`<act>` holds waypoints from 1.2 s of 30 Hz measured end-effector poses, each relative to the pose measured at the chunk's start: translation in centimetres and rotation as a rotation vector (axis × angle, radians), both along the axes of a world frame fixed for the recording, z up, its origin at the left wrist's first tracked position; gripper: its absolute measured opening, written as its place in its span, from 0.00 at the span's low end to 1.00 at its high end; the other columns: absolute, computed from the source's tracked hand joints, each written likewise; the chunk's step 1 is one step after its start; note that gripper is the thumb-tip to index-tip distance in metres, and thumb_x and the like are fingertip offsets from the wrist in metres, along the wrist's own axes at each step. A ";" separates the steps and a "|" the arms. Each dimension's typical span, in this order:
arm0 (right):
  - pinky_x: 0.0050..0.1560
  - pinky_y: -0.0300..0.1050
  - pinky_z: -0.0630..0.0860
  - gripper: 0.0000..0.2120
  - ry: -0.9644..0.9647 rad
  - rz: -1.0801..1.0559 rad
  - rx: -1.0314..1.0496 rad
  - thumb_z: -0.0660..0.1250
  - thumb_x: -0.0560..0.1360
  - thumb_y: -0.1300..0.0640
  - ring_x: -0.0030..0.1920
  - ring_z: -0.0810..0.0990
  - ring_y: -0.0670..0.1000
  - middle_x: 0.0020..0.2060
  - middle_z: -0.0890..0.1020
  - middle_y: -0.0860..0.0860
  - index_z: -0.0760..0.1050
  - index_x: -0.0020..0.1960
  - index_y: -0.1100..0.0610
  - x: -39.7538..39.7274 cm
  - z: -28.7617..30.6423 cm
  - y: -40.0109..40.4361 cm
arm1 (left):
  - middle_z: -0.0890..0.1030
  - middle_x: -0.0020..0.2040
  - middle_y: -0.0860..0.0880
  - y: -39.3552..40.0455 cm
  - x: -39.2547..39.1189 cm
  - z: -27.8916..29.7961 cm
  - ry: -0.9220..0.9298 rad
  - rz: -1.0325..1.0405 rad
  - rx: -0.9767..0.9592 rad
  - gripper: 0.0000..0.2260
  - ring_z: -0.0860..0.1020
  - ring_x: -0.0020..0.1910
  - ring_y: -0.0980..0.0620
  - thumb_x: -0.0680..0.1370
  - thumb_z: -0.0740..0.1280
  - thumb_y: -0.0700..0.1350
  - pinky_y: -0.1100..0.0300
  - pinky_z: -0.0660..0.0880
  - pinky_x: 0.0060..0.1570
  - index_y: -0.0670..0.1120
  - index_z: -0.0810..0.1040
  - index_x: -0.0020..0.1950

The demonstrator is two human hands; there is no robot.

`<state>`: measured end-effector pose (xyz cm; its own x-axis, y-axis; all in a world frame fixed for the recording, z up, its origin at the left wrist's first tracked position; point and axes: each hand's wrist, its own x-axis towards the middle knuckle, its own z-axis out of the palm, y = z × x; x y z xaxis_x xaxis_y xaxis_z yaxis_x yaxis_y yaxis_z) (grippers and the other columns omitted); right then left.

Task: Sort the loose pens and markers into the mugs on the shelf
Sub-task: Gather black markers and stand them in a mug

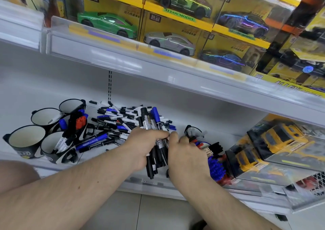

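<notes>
while left hand (143, 148) grips a marker bundle (154, 138), right hand (184, 152) pinches it beside mugs (26, 141).

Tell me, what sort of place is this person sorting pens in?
Most likely a shop, perhaps a toy and stationery store: boxed model cars are stacked on a white display shelf with price-label strips, and a pile of markers lies beside mugs.
</notes>
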<state>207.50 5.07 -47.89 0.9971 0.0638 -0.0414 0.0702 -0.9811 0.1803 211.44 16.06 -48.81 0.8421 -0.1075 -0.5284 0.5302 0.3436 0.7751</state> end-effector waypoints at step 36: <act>0.26 0.41 0.66 0.06 0.518 -0.355 1.582 0.64 0.73 0.66 0.27 0.72 0.50 0.31 0.78 0.55 0.74 0.50 0.62 0.9 1.5 -4.5 | 0.82 0.39 0.40 1.0 0.8 0.7 -0.083 -0.404 -0.270 0.06 0.81 0.35 0.43 0.64 0.68 0.42 0.52 0.79 0.40 0.43 0.83 0.38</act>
